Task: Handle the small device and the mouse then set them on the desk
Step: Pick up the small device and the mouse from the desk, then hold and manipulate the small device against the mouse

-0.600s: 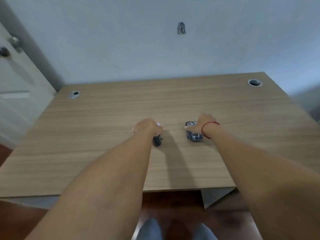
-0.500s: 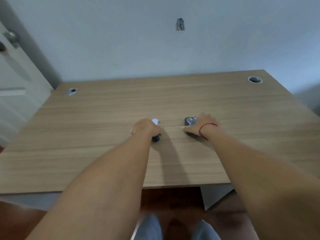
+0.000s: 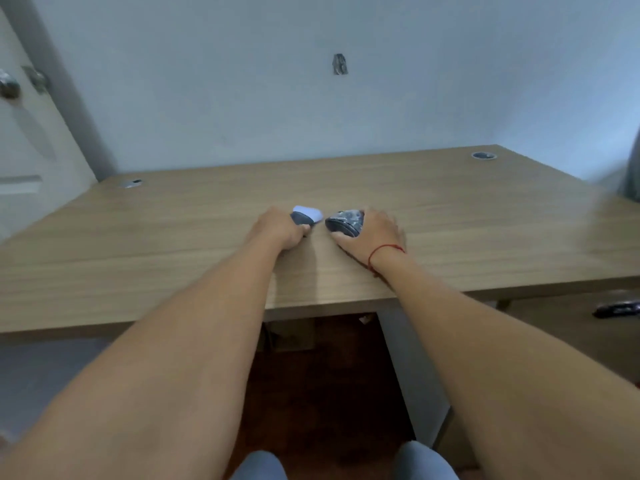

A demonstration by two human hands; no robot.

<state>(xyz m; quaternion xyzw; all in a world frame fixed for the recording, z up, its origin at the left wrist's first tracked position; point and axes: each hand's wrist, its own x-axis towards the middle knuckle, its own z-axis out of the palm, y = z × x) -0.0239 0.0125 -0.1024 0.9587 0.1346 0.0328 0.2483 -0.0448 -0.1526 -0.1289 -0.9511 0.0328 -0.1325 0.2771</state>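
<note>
Hands gripping small device (image 3: 307, 215), mouse (image 3: 345, 222)

The worktop (image 3: 173, 244) is light tan wood with fine horizontal grain. The small device (image 3: 306, 216) is dark grey with a pale white-lilac far end; the mouse (image 3: 346, 221) is dark grey with a mottled silvery sheen. A thin red string (image 3: 382, 251) circles the right wrist. The wall (image 3: 242, 81) is pale blue-grey
</note>
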